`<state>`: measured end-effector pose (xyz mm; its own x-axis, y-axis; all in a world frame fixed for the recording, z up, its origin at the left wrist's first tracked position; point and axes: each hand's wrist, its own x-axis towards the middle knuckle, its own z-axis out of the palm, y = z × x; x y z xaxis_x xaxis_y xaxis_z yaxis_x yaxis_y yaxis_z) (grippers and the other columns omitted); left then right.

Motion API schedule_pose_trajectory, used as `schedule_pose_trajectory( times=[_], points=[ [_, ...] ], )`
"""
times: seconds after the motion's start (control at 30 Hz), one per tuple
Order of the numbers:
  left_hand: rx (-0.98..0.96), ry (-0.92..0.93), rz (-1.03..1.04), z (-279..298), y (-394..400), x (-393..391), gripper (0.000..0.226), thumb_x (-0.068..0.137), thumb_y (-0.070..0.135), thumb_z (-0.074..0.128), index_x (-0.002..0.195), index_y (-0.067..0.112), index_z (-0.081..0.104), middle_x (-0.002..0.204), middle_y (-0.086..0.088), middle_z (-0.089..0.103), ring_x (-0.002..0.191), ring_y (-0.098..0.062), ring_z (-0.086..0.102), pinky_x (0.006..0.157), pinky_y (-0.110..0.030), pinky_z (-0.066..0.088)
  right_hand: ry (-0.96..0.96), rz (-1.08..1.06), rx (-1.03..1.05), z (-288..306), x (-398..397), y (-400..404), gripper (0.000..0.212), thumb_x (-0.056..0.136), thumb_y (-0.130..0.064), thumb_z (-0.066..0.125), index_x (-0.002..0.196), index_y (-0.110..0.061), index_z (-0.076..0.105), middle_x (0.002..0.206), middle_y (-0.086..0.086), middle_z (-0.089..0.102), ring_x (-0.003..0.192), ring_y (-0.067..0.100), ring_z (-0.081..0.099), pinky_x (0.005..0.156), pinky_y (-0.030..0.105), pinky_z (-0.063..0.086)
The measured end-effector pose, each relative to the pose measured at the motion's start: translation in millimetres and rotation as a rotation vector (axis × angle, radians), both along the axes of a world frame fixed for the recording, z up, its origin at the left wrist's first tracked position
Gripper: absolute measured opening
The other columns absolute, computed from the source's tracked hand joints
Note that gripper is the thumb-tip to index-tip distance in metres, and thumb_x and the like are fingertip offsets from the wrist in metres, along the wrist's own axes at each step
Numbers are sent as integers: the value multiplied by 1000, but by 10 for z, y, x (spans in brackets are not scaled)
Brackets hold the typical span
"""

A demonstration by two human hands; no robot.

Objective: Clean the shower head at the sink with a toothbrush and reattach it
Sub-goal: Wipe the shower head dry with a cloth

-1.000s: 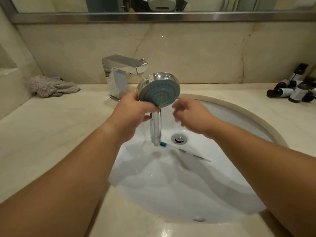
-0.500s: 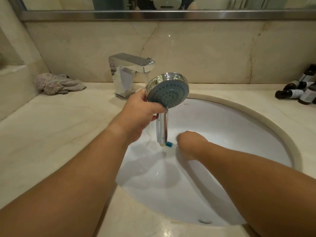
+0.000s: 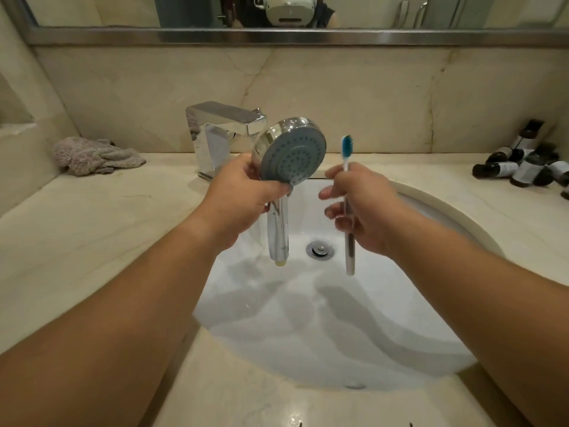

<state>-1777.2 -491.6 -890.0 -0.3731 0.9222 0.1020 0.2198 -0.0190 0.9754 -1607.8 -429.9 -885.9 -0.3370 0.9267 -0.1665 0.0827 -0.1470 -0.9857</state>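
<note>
The left hand, at centre frame, grips the shower head where the round head meets the handle, thumb curled under the lower edge of the face and the other fingers behind. The shower head is held upright above the sink: its grey nozzle face is turned toward the camera and slightly right, and its chrome handle hangs straight down, ending in a pale yellow fitting just left of the drain.

The right hand, just right of centre, holds the toothbrush upright. Fingers are curled round the clear shaft; the thumb side is hidden behind the hand. The blue-and-white bristle end points up, level with the nozzle face and just beside it, not touching. The lower end of the shaft hangs below the hand, over the basin.

The white oval sink fills the lower middle of the frame, set into the beige stone desk. A square chrome faucet stands behind the shower head, upper centre. A crumpled grey cloth lies on the desk at the left, against the wall. Several small dark bottles with pale labels, some lying, are grouped on the desk at the far right. A mirror with a metal frame runs along the top edge.
</note>
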Motion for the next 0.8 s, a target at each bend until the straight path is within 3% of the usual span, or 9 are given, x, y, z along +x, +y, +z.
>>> schedule_pose_trajectory(
  times=[0.1, 0.17, 0.23, 0.3, 0.37, 0.47, 0.57, 0.67, 0.8],
  points=[
    [-1, 203, 42, -22, -40, 9, 25, 86, 13, 80, 104, 20, 65, 102, -3, 73, 98, -20, 71, 85, -44, 62, 125, -18, 32, 114, 47, -106, 28, 92, -30, 54, 118, -22, 52, 105, 10, 63, 74, 25, 66, 46, 25, 35],
    [3, 374, 51, -36, -83, 25, 23, 87, 21, 80, 99, 31, 62, 95, 8, 71, 94, -12, 68, 84, -41, 61, 108, 11, 87, 142, 38, -165, 48, 87, -55, 58, 124, -27, 48, 109, 8, 63, 81, 24, 72, 47, 25, 36],
    [13, 563, 70, -44, -119, 70, 23, 89, 28, 77, 104, 29, 60, 90, 14, 66, 90, -11, 66, 84, -42, 59, 40, 17, 129, 158, -20, -218, 72, 76, -71, 61, 132, -30, 41, 112, 5, 63, 82, 22, 74, 47, 26, 36],
    [45, 706, 82, -61, -138, 129, 28, 89, 29, 75, 110, 25, 57, 91, 13, 64, 90, -17, 64, 83, -43, 58, 0, 19, 148, 171, -99, -263, 87, 64, -75, 67, 134, -33, 36, 111, 3, 65, 81, 21, 74, 48, 28, 37],
    [71, 771, 69, -88, -141, 191, 33, 89, 30, 75, 112, 25, 53, 100, 7, 63, 93, -19, 63, 83, -45, 58, -16, -3, 155, 175, -147, -284, 85, 63, -68, 74, 131, -33, 37, 102, 2, 71, 81, 23, 74, 48, 28, 37],
    [22, 682, 33, -110, -159, 217, 46, 83, 32, 83, 114, 26, 48, 106, 6, 62, 93, -14, 63, 81, -39, 56, -22, -40, 156, 216, -133, -263, 51, 76, -42, 70, 118, -23, 49, 82, 1, 72, 75, 28, 72, 46, 26, 33],
    [-94, 387, 0, -129, -192, 154, 61, 77, 28, 89, 124, 27, 50, 108, 2, 63, 93, -15, 68, 82, -37, 57, -1, -36, 122, 282, -60, -210, 22, 83, -30, 58, 98, -14, 57, 66, 0, 61, 64, 27, 68, 45, 24, 29],
    [-226, 130, -132, -136, -206, 66, 35, 88, 19, 79, 120, 12, 66, 103, -8, 68, 94, -21, 67, 81, -35, 51, -1, -1, 73, 313, -61, -132, 16, 83, -30, 56, 85, -15, 61, 61, 0, 57, 52, 19, 62, 48, 27, 29],
    [-281, 42, -134, -165, -202, 49, 21, 92, 12, 73, 110, 2, 71, 88, -10, 70, 87, -24, 68, 75, -37, 48, -135, 21, 166, 325, -155, 74, 35, 87, -49, 57, 83, -15, 60, 53, -3, 59, 41, 10, 52, 49, 26, 33]
  ],
)
